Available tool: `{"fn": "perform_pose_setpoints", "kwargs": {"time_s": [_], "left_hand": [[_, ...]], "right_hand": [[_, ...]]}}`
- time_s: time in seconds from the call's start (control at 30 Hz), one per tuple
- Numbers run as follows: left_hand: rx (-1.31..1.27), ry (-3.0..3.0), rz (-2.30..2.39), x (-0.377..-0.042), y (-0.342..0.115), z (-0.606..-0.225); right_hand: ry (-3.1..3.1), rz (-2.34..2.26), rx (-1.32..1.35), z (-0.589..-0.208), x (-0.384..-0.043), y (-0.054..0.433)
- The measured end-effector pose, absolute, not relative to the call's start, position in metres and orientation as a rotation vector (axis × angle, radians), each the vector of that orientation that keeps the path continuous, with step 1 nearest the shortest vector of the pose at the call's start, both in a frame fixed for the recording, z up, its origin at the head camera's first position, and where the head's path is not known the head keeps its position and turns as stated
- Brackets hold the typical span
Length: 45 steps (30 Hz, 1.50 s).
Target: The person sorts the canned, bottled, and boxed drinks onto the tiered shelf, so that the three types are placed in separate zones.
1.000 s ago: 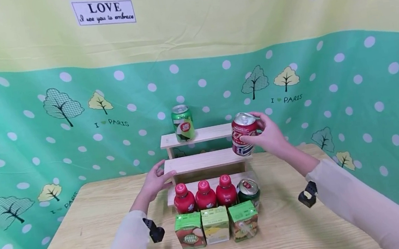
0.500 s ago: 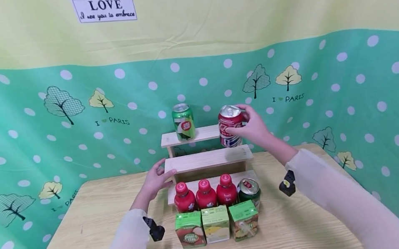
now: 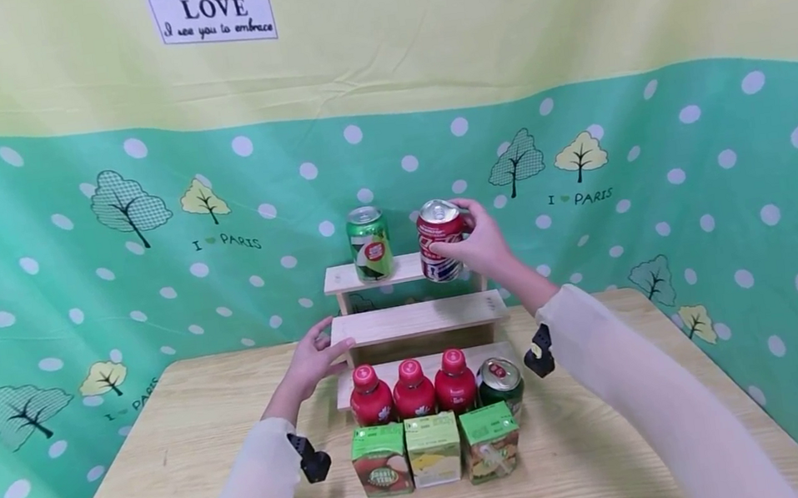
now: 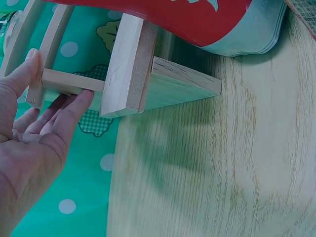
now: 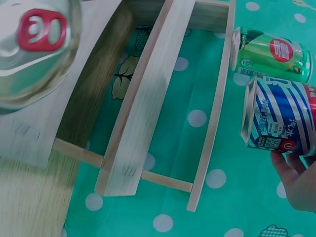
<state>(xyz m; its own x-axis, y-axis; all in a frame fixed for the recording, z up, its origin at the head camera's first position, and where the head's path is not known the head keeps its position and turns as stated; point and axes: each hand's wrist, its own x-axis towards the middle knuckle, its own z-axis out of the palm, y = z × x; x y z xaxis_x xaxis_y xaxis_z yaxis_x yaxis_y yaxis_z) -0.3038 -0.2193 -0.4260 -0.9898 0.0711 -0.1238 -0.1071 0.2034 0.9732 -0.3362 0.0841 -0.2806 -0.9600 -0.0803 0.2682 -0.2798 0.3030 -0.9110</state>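
Note:
My right hand [image 3: 483, 244] grips a red soda can [image 3: 439, 231] with a blue-and-white striped lower part. In the right wrist view the striped can [image 5: 281, 116] hangs just above the top board of a three-step wooden display rack [image 3: 416, 320], a small gap under its base. A green soda can [image 3: 371, 246] stands on the top board to its left. My left hand [image 3: 310, 361] holds the rack's left end at the middle step. In the left wrist view its thumb lies against the middle board [image 4: 49, 49], with the fingers at the side support below.
Three red bottles [image 3: 413, 390] and a dark green can [image 3: 500, 383] stand in a row at the rack's lowest step. Three juice boxes [image 3: 434, 450] line up before them on the wooden table [image 3: 232, 473]. A polka-dot cloth [image 3: 214, 223] hangs behind the rack.
My right hand has carried the red can left and up, from the rack's right end toward the green can over the top board. The left hand stays at the rack's left end.

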Motion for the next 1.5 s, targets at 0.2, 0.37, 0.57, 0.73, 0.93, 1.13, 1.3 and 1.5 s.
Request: {"fn": "perform_pose_setpoints", "kwargs": {"time_s": [0.2, 0.37, 0.57, 0.73, 0.93, 1.13, 1.3, 1.5], "left_hand": [[-0.041, 2.316, 1.9, -0.305, -0.219, -0.428], [-0.046, 2.325, 1.888, -0.305, -0.22, -0.427], [-0.04, 2.324, 1.898, -0.305, -0.22, -0.427], [-0.059, 2.314, 1.905, -0.304, -0.219, -0.427], [-0.06, 2.307, 1.909, -0.304, -0.218, -0.427], [-0.06, 2.306, 1.911, -0.304, -0.219, -0.425], [-0.07, 2.304, 1.905, -0.303, -0.218, -0.423], [-0.069, 2.303, 1.9, -0.304, -0.219, -0.424]], "right_hand": [[-2.375, 1.751, 0.312, -0.283, -0.344, 0.076], [-2.387, 1.738, 0.29, -0.286, -0.35, 0.071], [-2.375, 1.766, 0.24, -0.289, -0.357, 0.064], [-2.39, 1.768, 0.223, -0.294, -0.361, 0.06], [-2.382, 1.78, 0.238, -0.297, -0.365, 0.056], [-2.364, 1.793, 0.254, -0.296, -0.369, 0.053], [-2.344, 1.83, 0.237, -0.298, -0.373, 0.051], [-2.34, 1.835, 0.245, -0.298, -0.375, 0.052]]}}
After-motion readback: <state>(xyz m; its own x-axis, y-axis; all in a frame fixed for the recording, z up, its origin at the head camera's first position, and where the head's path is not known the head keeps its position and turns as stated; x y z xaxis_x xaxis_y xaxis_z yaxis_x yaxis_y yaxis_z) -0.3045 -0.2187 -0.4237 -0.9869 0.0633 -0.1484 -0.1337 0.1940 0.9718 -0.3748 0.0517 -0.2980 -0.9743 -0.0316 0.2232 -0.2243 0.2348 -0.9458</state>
